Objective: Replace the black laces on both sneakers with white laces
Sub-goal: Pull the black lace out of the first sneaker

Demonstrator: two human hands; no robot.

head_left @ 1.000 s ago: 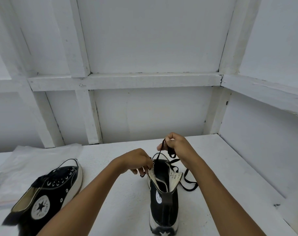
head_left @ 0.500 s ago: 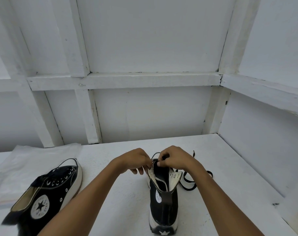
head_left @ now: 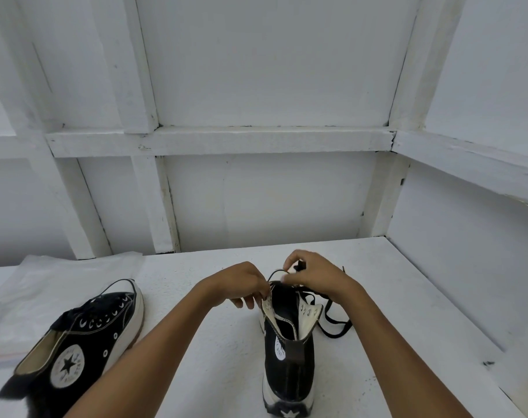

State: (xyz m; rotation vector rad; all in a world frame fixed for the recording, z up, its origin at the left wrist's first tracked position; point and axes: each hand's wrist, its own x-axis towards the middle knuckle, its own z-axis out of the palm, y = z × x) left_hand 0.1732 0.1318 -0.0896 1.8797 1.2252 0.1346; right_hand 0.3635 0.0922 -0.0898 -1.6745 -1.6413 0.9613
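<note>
The sneaker (head_left: 286, 366) is standing upright in the middle of the counter (head_left: 181, 273), heel toward the person, its flaps folding open. The right hand (head_left: 314, 276) is hovering over the toe end of this sneaker, its fingers (head_left: 289, 260) pinching a loop of the black lace (head_left: 335, 324). The rest of the lace is trailing in loose coils just to the right of the sneaker. The left hand (head_left: 241, 285) is touching the sneaker's left flap, fingers curling round its edge and pinching it to steady the shoe.

Judging by the bare upper holes, the unlacing seems to be well along, with only the lowest rows holding.

The second sneaker (head_left: 84, 336) is lying on its side well to the left of the first sneaker, laced in black. A plastic bag (head_left: 45, 279) is sitting beyond it. No white laces are showing; whether they are in the bag I cannot tell.

The risks are looking small but real. A sharp tug could be snagging the lace tip in a hole, and the tall sneaker could be tipping over if the left hand's grip on the flap is slackening. The loose coils beside the sneaker could be knotting or catching under the right wrist, dragging the shoe sideways.
</note>
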